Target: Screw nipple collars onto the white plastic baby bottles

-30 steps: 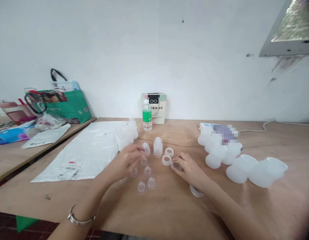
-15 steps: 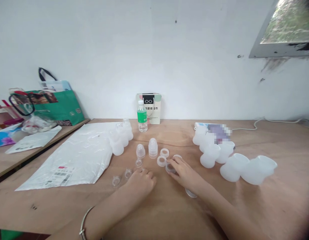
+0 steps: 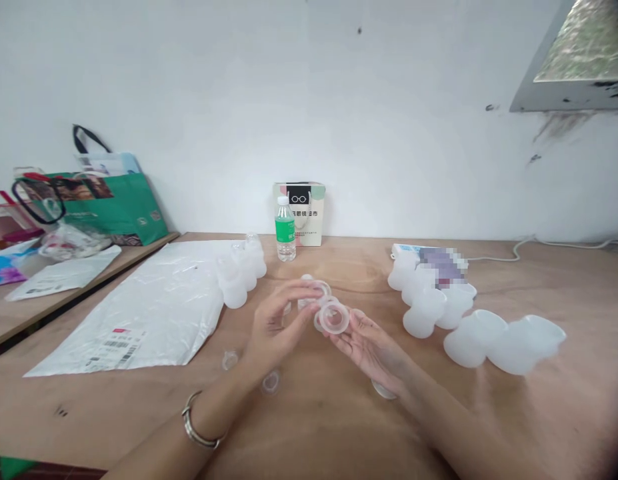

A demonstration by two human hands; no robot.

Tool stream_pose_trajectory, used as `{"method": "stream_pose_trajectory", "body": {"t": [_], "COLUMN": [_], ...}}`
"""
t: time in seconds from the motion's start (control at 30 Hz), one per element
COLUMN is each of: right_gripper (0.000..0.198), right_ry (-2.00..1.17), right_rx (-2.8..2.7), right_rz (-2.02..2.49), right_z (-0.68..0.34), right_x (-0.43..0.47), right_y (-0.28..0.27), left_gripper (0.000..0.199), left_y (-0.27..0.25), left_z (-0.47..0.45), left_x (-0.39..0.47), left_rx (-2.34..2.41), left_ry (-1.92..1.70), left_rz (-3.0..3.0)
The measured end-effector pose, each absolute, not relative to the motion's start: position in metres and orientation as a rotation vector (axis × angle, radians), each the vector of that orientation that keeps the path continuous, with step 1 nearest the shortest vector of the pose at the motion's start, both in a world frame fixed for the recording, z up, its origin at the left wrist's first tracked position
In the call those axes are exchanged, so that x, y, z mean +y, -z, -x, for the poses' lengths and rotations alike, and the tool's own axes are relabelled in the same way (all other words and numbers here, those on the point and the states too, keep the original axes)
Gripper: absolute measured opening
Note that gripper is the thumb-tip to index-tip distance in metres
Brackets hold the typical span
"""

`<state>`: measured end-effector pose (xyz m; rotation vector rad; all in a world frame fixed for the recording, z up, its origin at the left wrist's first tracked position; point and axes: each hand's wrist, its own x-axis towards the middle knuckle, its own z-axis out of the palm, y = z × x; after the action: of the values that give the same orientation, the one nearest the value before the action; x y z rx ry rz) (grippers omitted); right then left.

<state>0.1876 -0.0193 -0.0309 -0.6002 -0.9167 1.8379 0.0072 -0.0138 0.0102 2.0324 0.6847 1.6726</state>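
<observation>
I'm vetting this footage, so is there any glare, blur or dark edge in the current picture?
Head view: sheen on the wrinkled white plastic mailer; head view: pale reflections on the wooden table in front of the translucent bottles; head view: lower right edge darkened, coarse pixels masking part of the purple item; head view: translucent ring between left hand and right hand looks soft.

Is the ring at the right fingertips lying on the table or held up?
Held up: the right hand grips the ring by its edge, palm side showing, and the opening faces the camera.
</observation>
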Motion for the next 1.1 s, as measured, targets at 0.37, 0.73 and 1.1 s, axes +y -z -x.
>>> {"method": "stream_pose_trajectory", "body": {"t": [0.37, 0.73, 1.1], "right_gripper": [0.019, 0.011, 0.026], "right_ry": [-1.915, -1.799, -1.739], "right_rx": [-0.797, -0.900, -1.053], "right_rz": [0.480, 0.662, 0.674], "right_z": [-0.180, -0.177, -0.173], "right_x": [-0.025, -0.021, -0.026], "right_y": [0.033, 0.042, 0.039], "left_gripper": [0.031, 0.032, 0.050], "left_y": [0.012, 0.016, 0.011], "left_z": [-0.003, -0.005, -0.006], "left_x": [-0.011, -0.019, -0.026], "left_rx": [0.793, 0.872, 0.918], "left_ry": [-1.368, -1.333, -1.300], "left_rz": [-2.704, -2.551, -2.477]}}
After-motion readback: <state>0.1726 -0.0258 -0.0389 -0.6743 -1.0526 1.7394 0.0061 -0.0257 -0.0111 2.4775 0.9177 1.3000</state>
